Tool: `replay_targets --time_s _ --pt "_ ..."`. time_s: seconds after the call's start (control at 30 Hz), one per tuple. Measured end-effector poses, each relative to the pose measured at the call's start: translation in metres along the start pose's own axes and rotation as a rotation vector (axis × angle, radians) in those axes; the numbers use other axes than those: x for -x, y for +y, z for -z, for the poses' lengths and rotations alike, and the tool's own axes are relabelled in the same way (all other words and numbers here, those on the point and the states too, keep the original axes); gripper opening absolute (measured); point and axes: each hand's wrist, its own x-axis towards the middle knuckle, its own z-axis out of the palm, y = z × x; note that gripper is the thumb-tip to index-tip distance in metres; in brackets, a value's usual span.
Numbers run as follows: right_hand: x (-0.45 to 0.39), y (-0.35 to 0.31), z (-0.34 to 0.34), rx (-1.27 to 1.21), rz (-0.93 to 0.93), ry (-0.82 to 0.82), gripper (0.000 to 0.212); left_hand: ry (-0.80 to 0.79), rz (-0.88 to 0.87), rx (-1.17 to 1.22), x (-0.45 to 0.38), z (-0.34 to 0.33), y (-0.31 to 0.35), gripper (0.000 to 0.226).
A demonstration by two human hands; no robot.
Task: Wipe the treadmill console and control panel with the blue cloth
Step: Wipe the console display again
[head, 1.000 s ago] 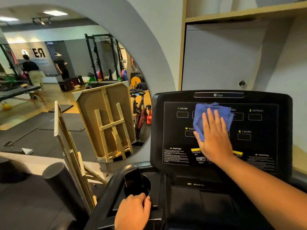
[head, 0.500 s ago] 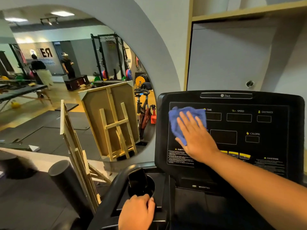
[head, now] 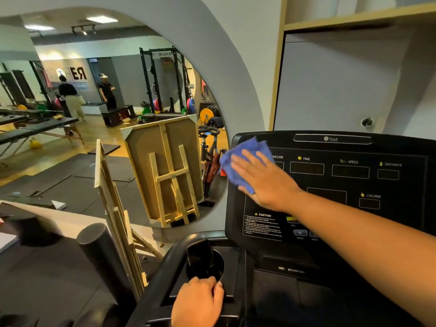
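Observation:
The black treadmill console (head: 349,185) fills the right half of the view, with labelled display windows and a caution sticker. My right hand (head: 266,182) lies flat on the blue cloth (head: 238,156), pressing it against the console's upper left corner; the cloth overhangs the left edge. My left hand (head: 198,300) grips the black handrail frame (head: 165,267) at the bottom, just below a cup holder (head: 205,263) with a dark object in it.
A wooden easel (head: 118,215) leans against the wall left of the treadmill, beside a black foam roller (head: 99,251). An arched mirror (head: 106,128) behind reflects the gym, racks and two people. A wooden-edged cabinet (head: 330,79) stands behind the console.
My right hand has swept the blue cloth leftward from the console's middle displays to its upper left corner. My left hand has kept its hold on the handrail.

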Motion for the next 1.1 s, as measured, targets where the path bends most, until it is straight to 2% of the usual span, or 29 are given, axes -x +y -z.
replay_targets --time_s 0.1,0.13,0.2,0.3,0.43,0.5,0.57,0.63,0.67,0.7,0.83,0.9,1.03,1.1 --pt "-0.038 0.011 0.018 -0.068 -0.362 0.073 0.068 -0.005 0.011 0.005 -0.002 -0.002 -0.002 0.041" --pt "-0.046 0.007 0.019 -0.064 -0.412 0.069 0.068 -0.006 0.021 0.004 -0.002 -0.003 -0.002 0.039" --pt "-0.044 -0.004 0.010 -0.013 -0.322 0.048 0.068 0.005 0.025 0.005 -0.001 -0.004 -0.003 0.037" --pt "-0.008 -0.017 -0.007 0.034 -0.043 0.036 0.065 0.017 0.009 0.003 -0.001 -0.004 -0.002 0.035" --pt "0.042 -0.012 -0.017 0.045 0.109 -0.040 0.067 0.019 0.034 -0.009 -0.002 -0.009 -0.005 0.039" --pt "0.050 0.008 -0.011 0.067 -0.001 -0.015 0.066 0.033 0.030 -0.001 -0.003 -0.010 -0.005 0.040" --pt "0.044 0.031 0.001 0.041 -0.256 0.036 0.068 0.045 0.024 0.003 -0.004 -0.011 -0.006 0.041" --pt "0.028 0.030 0.011 0.010 -0.450 0.055 0.071 0.065 0.026 -0.002 -0.004 -0.015 -0.010 0.041" --pt "0.022 0.020 0.011 0.012 -0.474 0.065 0.071 0.074 0.020 -0.009 -0.003 -0.017 -0.011 0.041" --pt "0.021 0.008 0.006 0.013 -0.434 0.063 0.071 0.091 0.005 -0.008 -0.002 -0.018 -0.011 0.041" --pt "0.063 -0.038 -0.024 0.015 0.018 -0.018 0.070 0.123 -0.057 -0.011 -0.001 -0.019 -0.013 0.043" --pt "0.099 -0.046 -0.035 -0.010 0.134 -0.070 0.069 0.118 -0.063 -0.026 -0.001 -0.022 -0.015 0.046" --pt "0.148 -0.033 -0.039 -0.022 0.155 -0.093 0.069 0.107 -0.078 -0.042 0.000 -0.022 -0.014 0.046" --pt "0.152 -0.015 -0.034 0.009 0.052 -0.057 0.066 0.106 -0.081 -0.029 0.001 -0.020 -0.012 0.045"
